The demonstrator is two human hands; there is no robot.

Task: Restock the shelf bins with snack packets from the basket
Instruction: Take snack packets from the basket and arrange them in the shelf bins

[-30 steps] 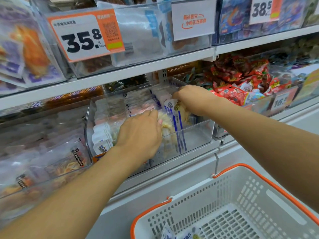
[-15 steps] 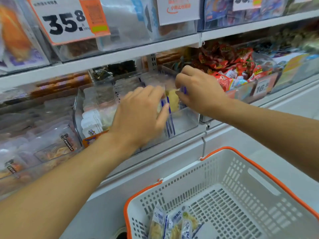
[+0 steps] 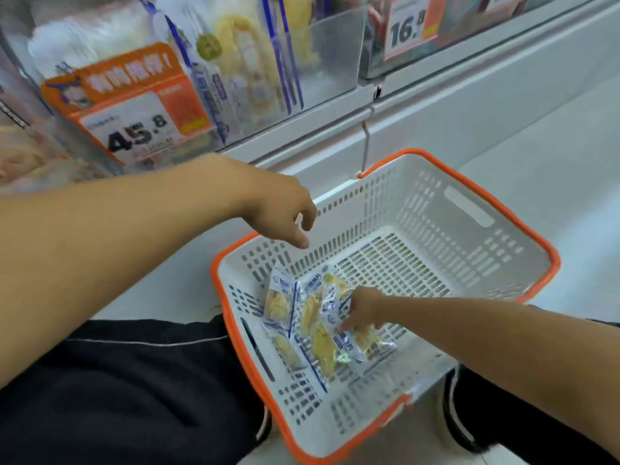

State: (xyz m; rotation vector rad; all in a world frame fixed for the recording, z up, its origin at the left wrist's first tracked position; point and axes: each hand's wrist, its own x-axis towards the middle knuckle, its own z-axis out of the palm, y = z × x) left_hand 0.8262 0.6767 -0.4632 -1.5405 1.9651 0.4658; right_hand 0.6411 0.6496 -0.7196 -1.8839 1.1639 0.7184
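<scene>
One head-worn camera looks steeply down, close over the white orange-rimmed plastic basket [image 3: 476, 209], clear shelf bins [image 3: 322, 45] topping the frame.

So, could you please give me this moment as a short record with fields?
right hand: down in the basket, fingers on the snack packets
left hand: above the basket's near-shelf rim, holds nothing
basket: white with orange rim, packets in one corner
shelf bin: clear, holds matching packets
price tags: 45.8, 16.8
</scene>
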